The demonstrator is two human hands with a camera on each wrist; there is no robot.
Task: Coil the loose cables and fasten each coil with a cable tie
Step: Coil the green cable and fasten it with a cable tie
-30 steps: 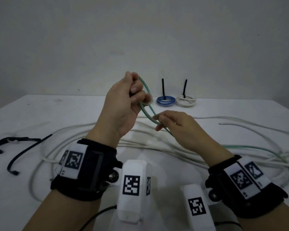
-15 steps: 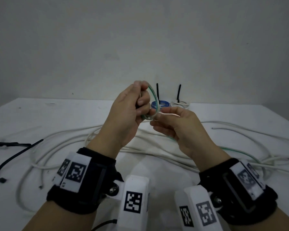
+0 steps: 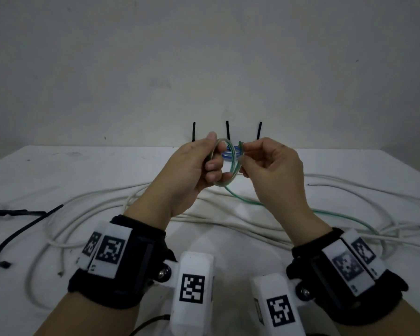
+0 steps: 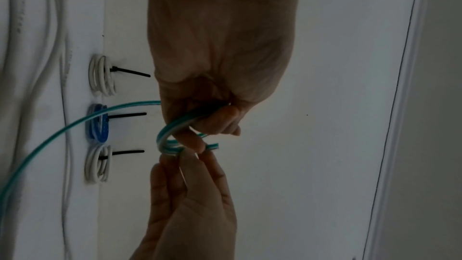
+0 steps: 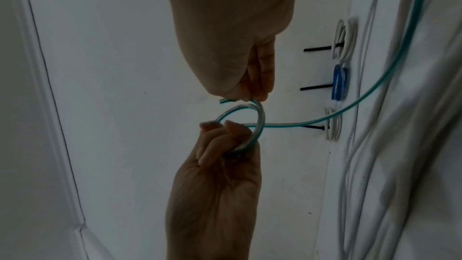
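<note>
Both hands have risen to frame centre, above the table point(image 3: 58, 170) with free air around. Left hand point(image 3: 192, 170) fingers curl through the green coil point(image 3: 224, 163); right hand point(image 3: 272, 166) pinches its free end at the coil's right rim.

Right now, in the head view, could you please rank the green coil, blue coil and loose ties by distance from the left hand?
1. Green coil: held in the left hand.
2. Blue coil: on the table, just behind.
3. Loose ties: far left on the table.
</note>
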